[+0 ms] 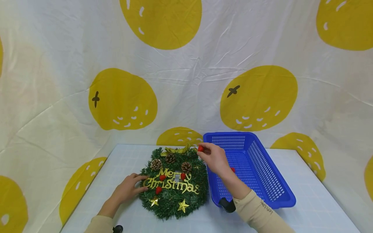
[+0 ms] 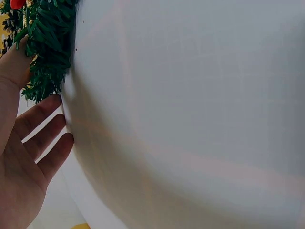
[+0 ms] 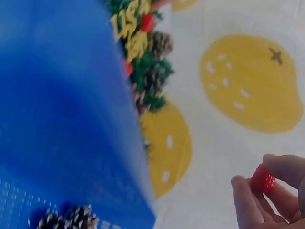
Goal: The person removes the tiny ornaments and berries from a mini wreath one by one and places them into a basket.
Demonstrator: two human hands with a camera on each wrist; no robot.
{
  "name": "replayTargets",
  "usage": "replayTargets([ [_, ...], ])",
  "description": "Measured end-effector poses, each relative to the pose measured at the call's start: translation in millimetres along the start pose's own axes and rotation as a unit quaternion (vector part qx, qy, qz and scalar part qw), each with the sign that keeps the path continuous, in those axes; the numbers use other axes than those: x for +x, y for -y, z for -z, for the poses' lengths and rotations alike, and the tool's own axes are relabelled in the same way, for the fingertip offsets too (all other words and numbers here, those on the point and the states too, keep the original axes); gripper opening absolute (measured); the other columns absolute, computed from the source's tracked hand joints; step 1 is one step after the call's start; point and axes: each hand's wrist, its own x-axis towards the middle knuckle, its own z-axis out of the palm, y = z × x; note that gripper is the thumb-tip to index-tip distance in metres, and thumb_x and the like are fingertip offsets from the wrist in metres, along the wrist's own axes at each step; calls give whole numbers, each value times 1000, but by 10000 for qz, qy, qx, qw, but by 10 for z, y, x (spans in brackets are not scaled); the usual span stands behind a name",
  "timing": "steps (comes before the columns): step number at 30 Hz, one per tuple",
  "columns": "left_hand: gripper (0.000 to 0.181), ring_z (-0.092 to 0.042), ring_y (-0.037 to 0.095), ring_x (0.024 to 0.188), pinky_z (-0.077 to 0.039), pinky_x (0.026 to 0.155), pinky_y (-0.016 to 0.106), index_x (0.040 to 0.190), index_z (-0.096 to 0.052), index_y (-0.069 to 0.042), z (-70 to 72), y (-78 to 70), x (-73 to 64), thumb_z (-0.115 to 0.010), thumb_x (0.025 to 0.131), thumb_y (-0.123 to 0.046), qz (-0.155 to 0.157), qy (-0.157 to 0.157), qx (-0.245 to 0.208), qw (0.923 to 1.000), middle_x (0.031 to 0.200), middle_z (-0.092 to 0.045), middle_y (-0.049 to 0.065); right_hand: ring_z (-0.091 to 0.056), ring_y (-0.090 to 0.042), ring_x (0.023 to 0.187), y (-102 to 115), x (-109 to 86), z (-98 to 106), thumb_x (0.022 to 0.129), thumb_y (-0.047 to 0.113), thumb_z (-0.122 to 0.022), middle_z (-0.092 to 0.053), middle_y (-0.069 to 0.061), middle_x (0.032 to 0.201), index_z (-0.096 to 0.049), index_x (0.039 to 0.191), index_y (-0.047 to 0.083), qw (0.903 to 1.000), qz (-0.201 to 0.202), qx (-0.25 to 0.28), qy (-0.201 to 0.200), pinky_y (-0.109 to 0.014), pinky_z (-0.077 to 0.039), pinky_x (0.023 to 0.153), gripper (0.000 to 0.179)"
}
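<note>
A green wreath [image 1: 167,204] lies flat, carrying gold "Merry Christmas" lettering [image 1: 175,185], pine cones, gold stars and red berries. Fingers lightly spread, my left hand [image 1: 125,190] rests at the wreath's left edge. In the left wrist view, part of that hand disappears into the green needles [image 2: 52,43], while three fairly straight fingertips touch the white tabletop. My right hand [image 1: 214,158] pinches a bumpy red raspberry-like berry [image 3: 263,179] between thumb and fingers. It is raised near the wreath's upper right, over the basket's left rim.
Right of the wreath stands a blue plastic basket [image 1: 276,191], with another red piece [image 1: 232,169] partly behind my right forearm. Pine cones [image 3: 71,219] lie in the basket. A gold ribbon [image 1: 177,150] tops the wreath. Behind hangs a white cloth [image 1: 180,97] printed with yellow fruit.
</note>
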Motion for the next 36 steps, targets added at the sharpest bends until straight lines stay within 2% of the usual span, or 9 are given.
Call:
replayTargets([
  [4,55,-57,33,104,-51,76,55,128,-65,-20,-14,-2,6,-73,83,-49,-4,-14,-4,10000,116,-59,11,-68,-28,100,-94,82,64,89,12,-73,-70,-13,110,-66,126,3,9999,-102,-81,-38,-40,-55,79,39],
  [10,54,-57,33,104,-51,77,55,128,-66,-20,-28,13,6,-74,83,-48,9,-15,19,10000,117,-59,12,-67,-31,104,-235,174,149,91,15,-71,-65,-17,123,-62,131,4,9993,-276,-243,-31,-37,-56,72,43],
  [19,55,-57,34,105,-51,77,56,129,-65,-19,-19,17,-12,-73,83,-48,62,29,18,10000,118,-59,12,-66,-31,104,-453,342,211,92,18,-71,-68,-17,116,-64,128,1,9964,-418,-735,-72,-46,-51,88,41],
  [30,53,-57,32,103,-51,75,55,128,-66,-19,6,-17,-2,-74,83,-46,65,2,11,10000,116,-59,11,-63,-33,108,-631,460,246,94,22,-68,-66,-18,120,-60,132,1,9933,-700,-908,154,-46,-51,88,45],
  [36,52,-57,32,102,-51,75,54,127,-66,-19,9,-30,0,-75,83,-46,53,-17,35,10000,115,-59,11,-62,-35,108,-777,523,247,93,25,-69,-67,-18,117,-65,127,0,9921,-830,-936,-8,-48,-49,89,42],
])
